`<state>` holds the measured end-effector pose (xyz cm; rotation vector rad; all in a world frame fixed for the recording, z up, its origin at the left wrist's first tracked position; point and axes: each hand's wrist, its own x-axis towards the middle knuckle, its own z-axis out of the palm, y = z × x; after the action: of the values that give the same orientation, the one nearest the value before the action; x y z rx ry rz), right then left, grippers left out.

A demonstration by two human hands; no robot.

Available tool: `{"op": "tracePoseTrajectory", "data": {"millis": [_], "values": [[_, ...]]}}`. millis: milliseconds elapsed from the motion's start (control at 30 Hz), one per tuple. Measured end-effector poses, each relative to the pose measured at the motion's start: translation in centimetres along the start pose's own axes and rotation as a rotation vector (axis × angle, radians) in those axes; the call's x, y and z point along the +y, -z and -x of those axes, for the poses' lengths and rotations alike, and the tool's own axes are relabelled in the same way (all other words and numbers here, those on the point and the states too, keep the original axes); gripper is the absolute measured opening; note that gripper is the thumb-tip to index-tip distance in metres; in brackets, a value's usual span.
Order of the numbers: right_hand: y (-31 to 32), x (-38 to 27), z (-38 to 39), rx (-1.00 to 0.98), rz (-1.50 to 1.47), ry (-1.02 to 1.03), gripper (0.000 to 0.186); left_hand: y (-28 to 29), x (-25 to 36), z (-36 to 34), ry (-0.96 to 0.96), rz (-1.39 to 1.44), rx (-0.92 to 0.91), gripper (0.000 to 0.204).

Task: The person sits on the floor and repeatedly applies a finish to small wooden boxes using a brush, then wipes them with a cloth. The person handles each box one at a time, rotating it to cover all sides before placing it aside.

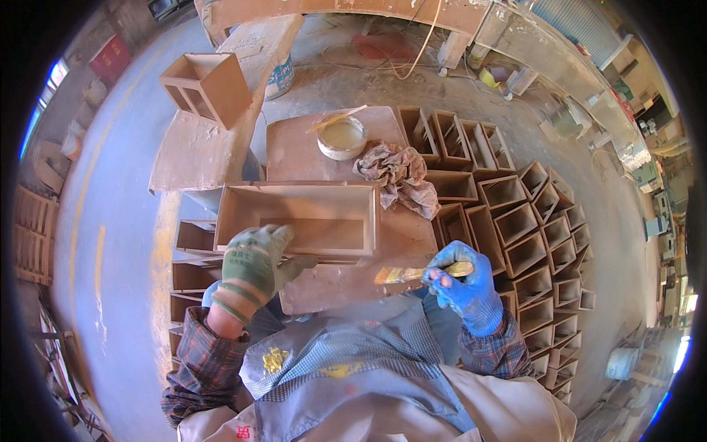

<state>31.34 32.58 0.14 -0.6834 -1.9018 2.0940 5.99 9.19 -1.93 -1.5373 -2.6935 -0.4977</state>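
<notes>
A wooden box (pixel 317 197) with an open top lies in front of me on a worn board (pixel 331 291). My left hand (pixel 254 265), in a green and grey glove, lies over the box's near left corner. Its thumb and fingers are spread apart, slightly blurred; whether they press on the wood I cannot tell. To the right of the box, my right hand (pixel 464 283) in a blue glove is closed round a paintbrush (pixel 401 275), bristles pointing left over the board. Past the box stand a bowl of pale liquid (pixel 342 137), a stick across its rim, and a crumpled rag (pixel 398 173).
Several open wooden boxes (pixel 524 250) are packed together on the right, and more (pixel 193 276) stand at the left. A divided box (pixel 206 88) sits on a bench (pixel 199 151) at the far left. Behind it is a bucket (pixel 280 77). A long worktable (pixel 545 55) curves along the back.
</notes>
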Motion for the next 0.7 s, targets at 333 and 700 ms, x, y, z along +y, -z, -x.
{"op": "tracePoseTrajectory", "data": {"millis": [333, 700], "values": [[1.7, 2.3, 1.8, 0.288, -0.201, 0.198, 0.039, 0.9, -0.7, -13.8, 0.003, -0.348, -0.618, 0.044], [4.6, 3.0, -3.4, 0.43, -0.222, 0.276, 0.033, 0.7, -4.8, -7.2, 0.371, -0.023, -0.442, 0.047]]}}
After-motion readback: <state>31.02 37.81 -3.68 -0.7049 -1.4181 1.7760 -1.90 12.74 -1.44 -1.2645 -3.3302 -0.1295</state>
